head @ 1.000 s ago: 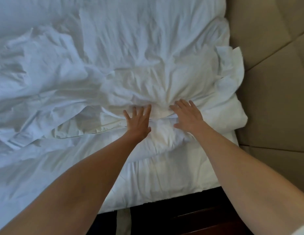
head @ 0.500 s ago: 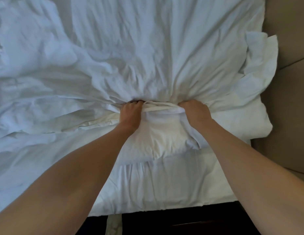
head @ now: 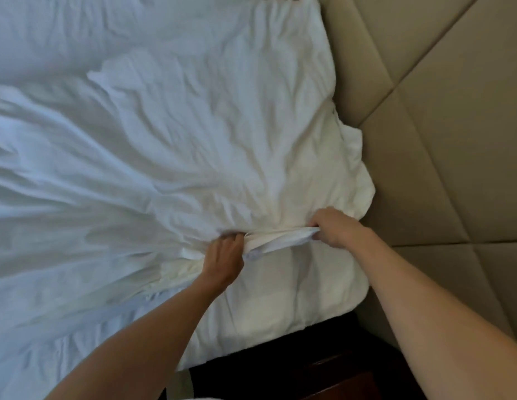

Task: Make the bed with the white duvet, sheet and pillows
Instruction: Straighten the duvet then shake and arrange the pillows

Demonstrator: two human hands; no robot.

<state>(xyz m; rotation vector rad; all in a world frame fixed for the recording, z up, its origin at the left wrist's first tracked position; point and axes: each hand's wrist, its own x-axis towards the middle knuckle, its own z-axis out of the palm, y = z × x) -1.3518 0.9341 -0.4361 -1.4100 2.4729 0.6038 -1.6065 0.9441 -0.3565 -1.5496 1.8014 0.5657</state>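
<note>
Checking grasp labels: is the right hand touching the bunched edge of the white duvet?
Touching. The head view shows the right hand with fingers curled round the duvet edge; the left hand grips its other end.

Both hands, which had lain flat with fingers spread on the duvet [head: 170,157] a second earlier, had closed on its bunched edge and drawn it taut. The left hand [head: 224,259] and right hand [head: 335,226] had moved apart, stretching the gathered hem between them. That hem had shifted closer to the padded headboard [head: 424,140], the right hand ending just beside it.
</note>
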